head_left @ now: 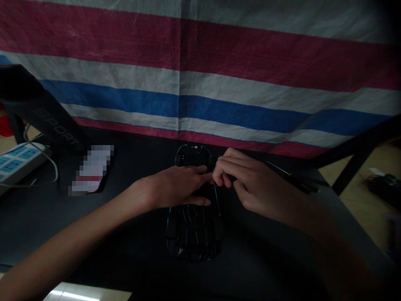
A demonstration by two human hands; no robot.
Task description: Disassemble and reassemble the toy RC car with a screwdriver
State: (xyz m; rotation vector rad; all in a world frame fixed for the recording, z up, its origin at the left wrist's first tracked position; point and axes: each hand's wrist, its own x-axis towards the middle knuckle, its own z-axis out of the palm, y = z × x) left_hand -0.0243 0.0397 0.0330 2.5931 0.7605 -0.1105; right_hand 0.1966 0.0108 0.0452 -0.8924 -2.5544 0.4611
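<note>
A black toy car (194, 234) with thin blue edges lies lengthwise on the dark tabletop (131, 234), its wheels showing at the sides. Across its middle rests my left hand (178, 186), palm down, fingers stretched to the right and thumb apart. My right hand (247, 182) is at the car's right edge with its fingers curled together close to my left fingertips. Whatever sits between those curled fingers is too dark and small to tell.
A screwdriver (294, 179) lies at the right behind my right hand. On the left are a phone (94, 167), a white power strip (21, 156) with a cable and a dark "SPORT" frame (53, 117). Striped sheeting (219, 100) hangs behind the table.
</note>
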